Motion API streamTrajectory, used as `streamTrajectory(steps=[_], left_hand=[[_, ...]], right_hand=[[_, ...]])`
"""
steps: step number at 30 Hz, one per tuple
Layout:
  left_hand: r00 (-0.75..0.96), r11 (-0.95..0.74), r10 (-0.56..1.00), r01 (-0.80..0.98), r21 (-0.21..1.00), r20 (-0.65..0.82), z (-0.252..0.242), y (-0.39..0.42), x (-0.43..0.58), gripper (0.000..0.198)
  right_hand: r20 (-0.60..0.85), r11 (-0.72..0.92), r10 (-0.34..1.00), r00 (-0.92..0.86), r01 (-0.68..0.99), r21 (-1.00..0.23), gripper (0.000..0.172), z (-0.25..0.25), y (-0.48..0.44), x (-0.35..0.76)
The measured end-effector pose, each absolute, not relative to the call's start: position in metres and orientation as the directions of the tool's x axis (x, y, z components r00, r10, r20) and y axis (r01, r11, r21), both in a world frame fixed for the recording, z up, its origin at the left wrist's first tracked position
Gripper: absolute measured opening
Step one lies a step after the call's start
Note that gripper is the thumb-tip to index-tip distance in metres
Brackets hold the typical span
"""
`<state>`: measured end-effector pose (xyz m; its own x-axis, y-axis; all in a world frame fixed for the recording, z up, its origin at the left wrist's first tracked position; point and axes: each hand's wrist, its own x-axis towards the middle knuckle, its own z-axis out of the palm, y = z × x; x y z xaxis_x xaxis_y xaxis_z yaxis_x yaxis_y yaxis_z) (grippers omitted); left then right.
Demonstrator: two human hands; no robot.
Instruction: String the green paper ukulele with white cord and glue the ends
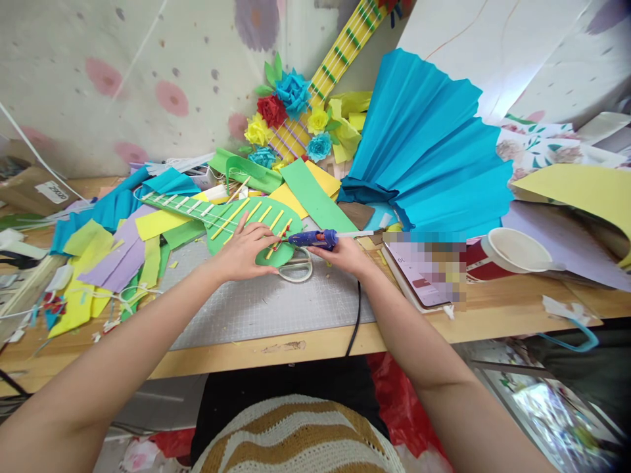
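A green paper guitar (290, 206) lies on the grey cutting mat, with yellow strips across its body and white strips along its neck. My left hand (249, 251) rests on the guitar's lower body, fingers stretched out and thumb apart near the edge. Close to those fingertips are small red pieces (284, 230) on the guitar. In my right hand (345, 255) is a blue glue gun (314, 239), its nozzle pointing left over the guitar and a whitish glue stick (357, 234) sticking out behind. Scissors (299, 268) lie below the gun, their blades partly hidden.
Paper scraps (113, 253) cover the table's left. Behind leans a yellow paper guitar (296, 135) with paper flowers. Right of it stands a pleated blue paper fan (428, 144). A phone (419, 272) and a paper cup (507, 253) sit at right. A black cord (355, 322) crosses the table edge.
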<state>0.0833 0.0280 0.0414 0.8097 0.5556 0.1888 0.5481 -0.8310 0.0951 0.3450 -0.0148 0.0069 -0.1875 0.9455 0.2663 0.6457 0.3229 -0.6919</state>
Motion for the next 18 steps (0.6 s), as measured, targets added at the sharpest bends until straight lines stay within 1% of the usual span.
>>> streamTrajectory(steps=[9,15,18], left_hand=[[0.813,-0.834,0.551,0.546,0.084,0.185,0.0438,0.0274,0.0840,0.069],[0.822,-0.841,0.538,0.537,0.063,0.187,0.0429,0.0281,0.0837,0.070],[0.818,-0.838,0.544,0.541,0.068,0.188,0.0431,0.0281,0.0838,0.069]], right_hand=[[0.282,0.335,0.941,-0.189,0.639,-0.692,0.033,0.0033,-0.0135,0.3462],[0.245,0.306,0.952,-0.185,0.644,-0.701,0.036,0.0008,-0.0143,0.3465],[0.252,0.311,0.950,-0.185,0.644,-0.699,0.037,-0.0005,-0.0144,0.3460]])
